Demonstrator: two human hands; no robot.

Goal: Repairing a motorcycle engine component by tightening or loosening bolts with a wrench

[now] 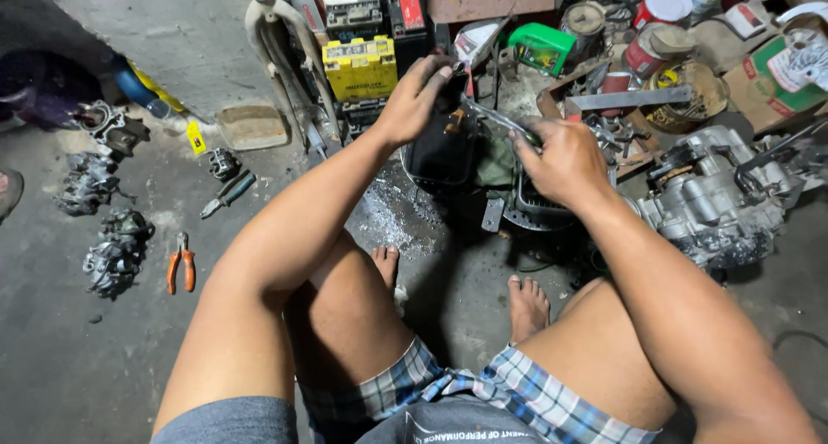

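I sit low on a concrete floor with my bare knees and feet in view. My left hand (416,97) grips the top of a black box-shaped part (442,151) that stands on the floor in front of me. My right hand (561,161) is closed around a metal wrench (493,119), whose shaft runs up and left toward the black part. A finned metal part (528,207) lies just under my right hand.
A grey engine case (711,198) lies at the right. A yellow battery (360,66), a green container (541,47) and cans stand behind. Orange-handled pliers (180,261), another pair of pliers (227,194) and several carburettor-like parts (112,254) lie at the left.
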